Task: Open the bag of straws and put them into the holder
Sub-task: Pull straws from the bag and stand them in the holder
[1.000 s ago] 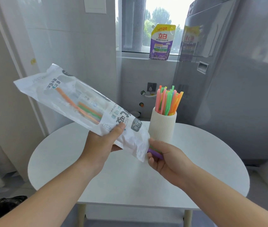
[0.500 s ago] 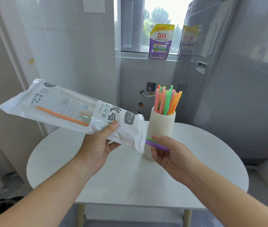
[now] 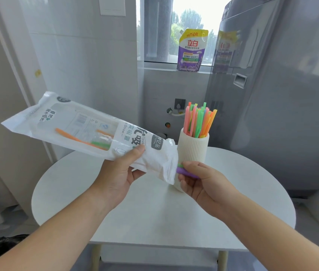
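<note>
Left hand [image 3: 119,178] grips the bag [image 3: 88,132] near its open mouth, tilted mouth-down, likely to slide straws out. Right hand [image 3: 201,181] pinches a purple straw [image 3: 182,170] at the mouth. A few straws remain inside; the holder [image 3: 193,147] sits just behind the right hand, already well filled.

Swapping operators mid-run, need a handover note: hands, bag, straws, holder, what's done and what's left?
The left hand grips the bag near its open end, tilted above the table. The right hand pinches a purple straw at the bag's mouth, a green one beside it. The holder stands upright on the table behind the right hand, many straws already in it. Done: bag opened, most straws loaded. Left: pull these out, drop them in the holder, then fetch the orange and green straws seen through the bag's window.
</note>
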Motion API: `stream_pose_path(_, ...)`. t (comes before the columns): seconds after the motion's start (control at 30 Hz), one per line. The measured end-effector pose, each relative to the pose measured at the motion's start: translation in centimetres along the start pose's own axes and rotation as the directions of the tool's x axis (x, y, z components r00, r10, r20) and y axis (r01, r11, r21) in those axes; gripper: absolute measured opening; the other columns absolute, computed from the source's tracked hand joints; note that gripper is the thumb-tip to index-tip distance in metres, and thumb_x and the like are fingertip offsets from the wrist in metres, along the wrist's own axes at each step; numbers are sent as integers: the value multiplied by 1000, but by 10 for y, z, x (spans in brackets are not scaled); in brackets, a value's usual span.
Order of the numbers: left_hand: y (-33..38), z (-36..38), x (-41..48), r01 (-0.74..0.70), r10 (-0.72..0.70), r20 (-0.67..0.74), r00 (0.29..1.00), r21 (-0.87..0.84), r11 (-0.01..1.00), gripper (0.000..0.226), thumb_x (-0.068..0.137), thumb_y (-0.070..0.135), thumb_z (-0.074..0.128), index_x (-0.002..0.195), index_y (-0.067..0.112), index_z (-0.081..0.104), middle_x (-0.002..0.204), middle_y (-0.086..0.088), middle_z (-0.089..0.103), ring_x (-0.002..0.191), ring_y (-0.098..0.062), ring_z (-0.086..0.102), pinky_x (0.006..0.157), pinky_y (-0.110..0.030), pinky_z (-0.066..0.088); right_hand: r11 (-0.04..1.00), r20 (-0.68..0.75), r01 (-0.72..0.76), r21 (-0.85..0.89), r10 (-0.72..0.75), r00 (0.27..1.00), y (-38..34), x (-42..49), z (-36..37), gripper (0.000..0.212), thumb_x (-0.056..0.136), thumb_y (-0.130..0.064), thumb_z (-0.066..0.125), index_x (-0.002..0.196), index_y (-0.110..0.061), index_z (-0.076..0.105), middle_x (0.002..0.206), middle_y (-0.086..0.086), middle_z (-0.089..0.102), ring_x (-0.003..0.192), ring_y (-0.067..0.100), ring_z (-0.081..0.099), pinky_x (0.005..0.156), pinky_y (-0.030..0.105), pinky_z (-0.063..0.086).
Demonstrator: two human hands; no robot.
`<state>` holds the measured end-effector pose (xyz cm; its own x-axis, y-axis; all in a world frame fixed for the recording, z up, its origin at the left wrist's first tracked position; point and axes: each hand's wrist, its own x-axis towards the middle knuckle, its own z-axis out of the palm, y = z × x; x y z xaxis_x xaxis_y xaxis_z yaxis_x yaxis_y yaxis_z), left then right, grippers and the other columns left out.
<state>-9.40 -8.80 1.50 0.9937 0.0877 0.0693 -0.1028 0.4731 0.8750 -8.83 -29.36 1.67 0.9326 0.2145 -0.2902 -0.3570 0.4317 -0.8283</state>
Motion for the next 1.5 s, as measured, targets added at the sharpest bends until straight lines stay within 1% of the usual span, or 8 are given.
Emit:
stream_pose_path(0.17,0,12,-8,-96,80,92,993,183,979,31,90,6,70,115,23,72,110,1,79,104,-19,75,77,-30,60,994,-102,-110,-4,109,989,18,4,9,18,98,-22,54,101,-7,64,68,10,60,52,19,50,43,25,46)
stream_pose_path(0.3,2,19,-10,-188,158,121,980,303,934,34,88,3,74,115,22,72,111,3,80,104,-15,75,80,-28,60,986,-97,-161,-40,157,983,27,4,11,30,97,-32,47,105,-11,67,83,15,57,54,19,45,46,26,35)
stream_pose_path(0.43,0,25,-6,-157,129,108,986,306,939,31,91,5,72,118,19,72,112,0,80,104,-19,75,78,-33,62,990,-118,-141,-14,138,983,32,5,14,45,100,-40,40,111,-5,68,76,16,57,52,20,45,44,25,33)
stream_pose_path(0.57,-1,23,-6,-98,65,109,992,331,938,28,93,7,70,117,21,72,108,3,80,99,-16,76,76,-31,62,994,-138,-105,-18,101,985,34,5,19,37,99,-39,46,106,-12,69,63,5,58,52,19,47,44,25,37)
stream_pose_path(0.7,4,16,-6,-118,99,76,992,322,939,28,92,6,70,116,20,72,106,3,81,96,-15,77,73,-32,62,993,-111,-99,-57,92,990,35,3,18,50,104,-43,38,111,-6,71,74,11,66,52,19,53,47,28,42)
stream_pose_path(0.93,6,9,-8,-125,97,100,990,327,937,28,93,5,68,117,20,71,104,3,81,95,-15,77,69,-28,60,990,-82,-89,-111,80,993,37,0,20,35,103,-34,46,103,-10,72,79,12,68,57,22,56,50,30,46)
stream_pose_path(1.13,17,6,-5,-251,174,228,958,368,895,30,85,4,75,109,23,74,105,4,81,100,-14,75,73,-23,57,971,-78,-205,-121,197,977,42,0,19,56,102,-45,44,128,2,62,77,14,66,54,22,55,50,28,46)
stream_pose_path(1.5,20,-10,1,-279,184,262,947,393,876,35,80,9,72,115,13,73,112,-3,80,107,-20,74,81,-26,58,961,44,-273,-43,275,961,41,-2,21,58,105,-47,38,133,1,56,87,20,70,64,29,68,51,30,56)
